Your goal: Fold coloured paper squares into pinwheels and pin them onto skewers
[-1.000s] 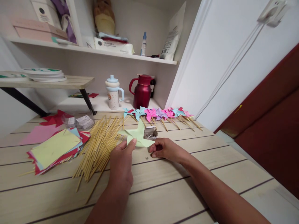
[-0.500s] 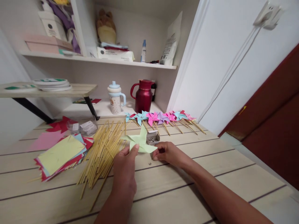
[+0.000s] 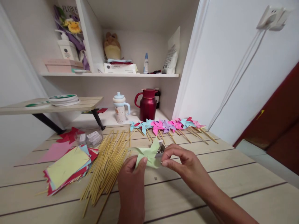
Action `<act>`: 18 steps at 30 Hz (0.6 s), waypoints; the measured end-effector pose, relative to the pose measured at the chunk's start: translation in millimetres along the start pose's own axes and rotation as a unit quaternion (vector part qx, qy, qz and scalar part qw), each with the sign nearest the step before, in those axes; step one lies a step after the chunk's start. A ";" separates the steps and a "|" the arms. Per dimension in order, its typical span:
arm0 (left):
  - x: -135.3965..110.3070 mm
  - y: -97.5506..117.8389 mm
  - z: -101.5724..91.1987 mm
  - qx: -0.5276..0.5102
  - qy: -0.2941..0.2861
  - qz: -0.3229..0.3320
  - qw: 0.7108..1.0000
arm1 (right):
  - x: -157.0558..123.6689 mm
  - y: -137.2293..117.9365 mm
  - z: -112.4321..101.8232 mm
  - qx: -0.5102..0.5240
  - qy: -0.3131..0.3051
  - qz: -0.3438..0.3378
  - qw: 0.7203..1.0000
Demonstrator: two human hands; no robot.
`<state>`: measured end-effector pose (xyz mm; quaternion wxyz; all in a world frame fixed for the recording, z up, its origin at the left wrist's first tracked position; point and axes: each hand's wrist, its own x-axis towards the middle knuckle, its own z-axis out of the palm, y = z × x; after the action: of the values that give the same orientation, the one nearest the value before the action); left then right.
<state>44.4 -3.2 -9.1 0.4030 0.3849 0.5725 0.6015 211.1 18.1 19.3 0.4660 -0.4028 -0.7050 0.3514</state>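
My left hand point(image 3: 132, 180) pinches a pale green paper pinwheel point(image 3: 147, 154) between thumb and fingers, lifted just above the wooden table point(image 3: 210, 174). My right hand point(image 3: 184, 165) is closed in a pinch at the pinwheel's right side, its fingertips meeting at the paper's edge; what they hold is too small to make out. A small box of pins point(image 3: 160, 148) is partly hidden behind the pinwheel. One loose pin point(image 3: 155, 178) lies on the table below my hands.
A pile of bamboo sticks point(image 3: 107, 161) lies left of my hands, and a stack of coloured paper squares point(image 3: 67, 166) further left. Finished pinwheels on sticks point(image 3: 168, 126) line the back. A red jug point(image 3: 148, 104) and a cup point(image 3: 121, 107) stand behind.
My right hand rose from the table by the loose pin and closed on the pinwheel's right edge. The pinwheel was lifted a little, and the camera tilted upward.
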 end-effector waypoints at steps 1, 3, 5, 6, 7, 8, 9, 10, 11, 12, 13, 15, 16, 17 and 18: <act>-0.5 -0.4 0.1 0.012 0.012 0.019 1.000 | -1.1 -0.6 4.4 0.006 -0.001 -0.005 1.000; -2.0 -0.6 0.2 0.036 0.033 0.061 0.997 | -2.7 -0.9 11.1 0.017 0.006 -0.006 1.000; -4.1 0.1 0.3 0.055 0.045 0.100 0.993 | -3.7 -0.4 15.0 0.025 0.020 -0.004 0.999; -5.1 0.5 0.3 0.061 0.047 0.114 0.990 | -4.2 -0.1 16.0 0.026 0.027 -0.005 0.999; -5.9 0.8 0.3 0.065 0.047 0.125 0.989 | -4.7 0.2 16.7 0.026 0.035 -0.008 0.999; -6.4 0.7 0.2 0.067 0.047 0.132 0.988 | -5.1 0.4 17.0 0.023 0.042 -0.012 0.999; -6.6 0.4 0.0 0.069 0.045 0.137 0.987 | -5.4 0.5 17.2 0.019 0.047 -0.016 0.999; -6.5 -0.2 -0.1 0.069 0.042 0.139 0.987 | -5.6 0.4 17.2 0.014 0.054 -0.019 0.998; -6.2 -0.9 -0.4 0.067 0.039 0.139 0.987 | -5.7 0.2 17.2 0.010 0.060 -0.022 0.998; -5.9 -1.5 -0.5 0.065 0.037 0.140 0.987 | -5.8 -0.1 17.3 0.006 0.065 -0.024 0.998; -5.6 -2.0 -0.6 0.064 0.037 0.142 0.987 | -5.8 -0.5 17.5 0.002 0.068 -0.024 0.997; -5.6 -2.3 -0.3 0.064 0.044 0.157 0.985 | -5.8 -1.3 18.2 -0.006 0.069 -0.024 0.997; -6.0 -2.1 0.0 0.067 0.049 0.168 0.982 | -5.8 -1.5 18.6 -0.009 0.068 -0.025 0.997; -6.6 -1.7 0.5 0.070 0.056 0.178 0.980 | -6.0 -1.7 19.1 -0.011 0.067 -0.025 0.997; -7.4 -1.2 1.1 0.072 0.067 0.187 0.977 | -6.2 -1.7 19.6 -0.013 0.065 -0.025 0.997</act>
<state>48.3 -9.5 -10.2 0.2153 0.4721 0.5573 0.6482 193.8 9.5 12.2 0.5147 -0.4129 -0.6874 0.3035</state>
